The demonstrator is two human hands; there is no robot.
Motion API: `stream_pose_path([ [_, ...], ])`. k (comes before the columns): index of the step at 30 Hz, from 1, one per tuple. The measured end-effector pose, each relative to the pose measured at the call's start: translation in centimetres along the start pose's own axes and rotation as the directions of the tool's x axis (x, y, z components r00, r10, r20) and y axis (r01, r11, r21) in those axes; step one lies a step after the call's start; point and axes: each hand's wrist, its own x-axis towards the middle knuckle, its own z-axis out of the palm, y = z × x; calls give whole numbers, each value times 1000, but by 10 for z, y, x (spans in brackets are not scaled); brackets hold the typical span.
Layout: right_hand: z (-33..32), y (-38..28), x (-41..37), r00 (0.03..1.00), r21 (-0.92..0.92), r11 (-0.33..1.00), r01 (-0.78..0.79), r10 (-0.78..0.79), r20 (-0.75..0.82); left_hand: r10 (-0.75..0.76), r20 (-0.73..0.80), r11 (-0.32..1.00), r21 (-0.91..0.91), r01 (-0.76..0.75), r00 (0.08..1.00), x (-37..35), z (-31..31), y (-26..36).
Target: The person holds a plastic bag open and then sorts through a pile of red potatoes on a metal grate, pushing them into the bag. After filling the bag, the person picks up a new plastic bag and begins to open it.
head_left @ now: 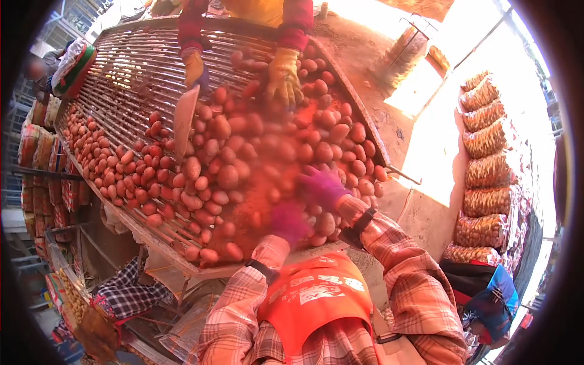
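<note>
Hundreds of red potatoes (228,176) cover the slatted table (134,67); blurred, the left hand (289,222) and right hand (322,185) hover over them, fingers' hold impossible to tell. A careless sweep could knock edge potatoes off.

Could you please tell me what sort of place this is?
Probably an open-air potato sorting yard: reddish potatoes cover a slatted grading table, and filled mesh sacks are stacked alongside in sunlight.
</note>
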Motion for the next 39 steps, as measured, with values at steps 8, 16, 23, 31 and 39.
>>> stream_pose_path([
  [8, 23, 71, -89, 964, 32, 998, -47, 54, -262, 254, 24, 929, 273, -251, 967, 45, 66, 50],
  [16, -23, 145, -62, 917, 264, 963, -56, 154, -369, 165, -111, 904, -381, -195, 980, -4, 50, 40],
  [23, -74, 114, 108, 956, 173, 952, -252, 273, -110, -160, -732, 947, 75, 312, 663, -129, 6, -127],
  [31, -29, 88, 83, 990, 99, 986, -135, 139, -32, -466, -284, 876, -15, 482, 838, -169, 34, -137],
  [39, 36, 84, -49, 920, -93, 992, 86, -115, -375, -298, -364, 953, -54, 300, 882, -122, 66, -115],
])
